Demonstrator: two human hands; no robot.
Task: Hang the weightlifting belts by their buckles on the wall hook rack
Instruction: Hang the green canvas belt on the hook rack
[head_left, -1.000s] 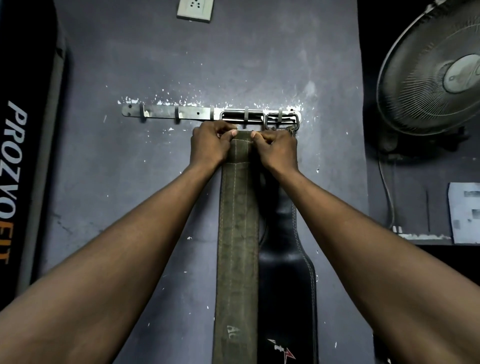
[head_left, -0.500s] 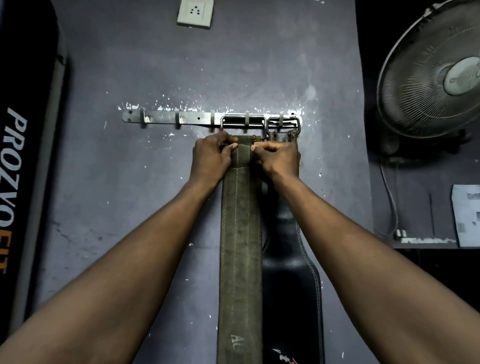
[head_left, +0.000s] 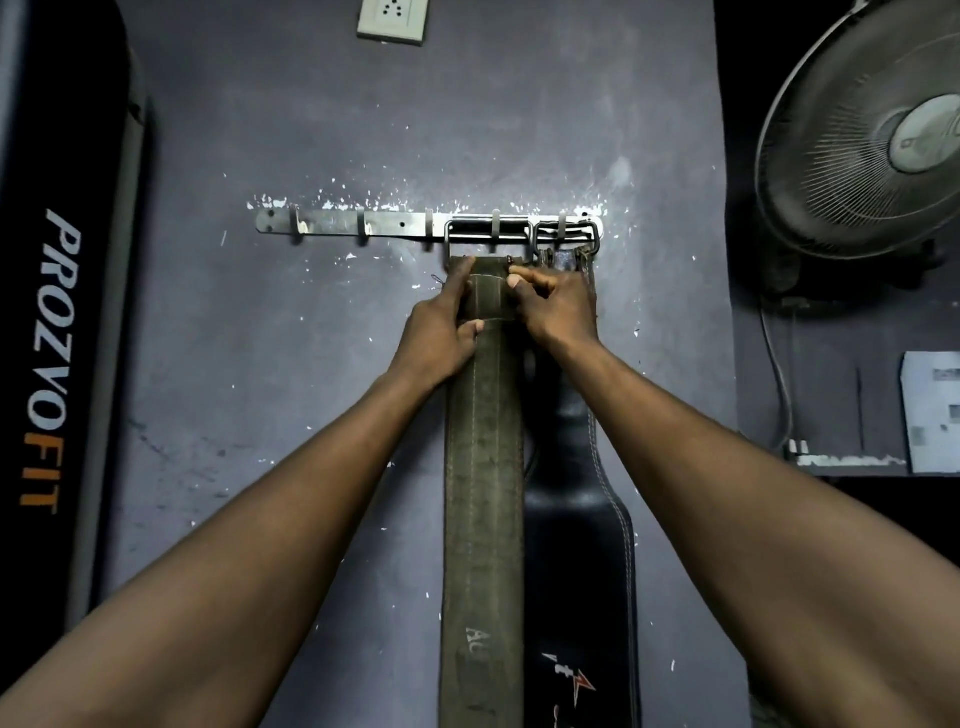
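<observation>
A metal hook rack (head_left: 384, 228) is fixed to the grey wall. An olive green belt (head_left: 483, 467) hangs straight down from it, its steel buckle (head_left: 488, 231) over a hook right of centre. My left hand (head_left: 441, 332) grips the belt's left edge just under the buckle, thumb across the front. My right hand (head_left: 558, 304) pinches the right edge at the same height. A black leather belt (head_left: 576, 545) hangs beside it on the right, its buckle (head_left: 569, 234) on the last hook, partly behind my right hand.
Three bare hooks stand on the rack's left part. A black padded bag (head_left: 57, 338) with lettering stands at the far left. A wall fan (head_left: 867, 135) is at the upper right, a socket (head_left: 392, 18) above the rack, papers (head_left: 932, 410) on a ledge lower right.
Both hands have slid a little way down the green belt from the buckle. The left thumb now lies across the belt's front. The belt stays on its hook.
</observation>
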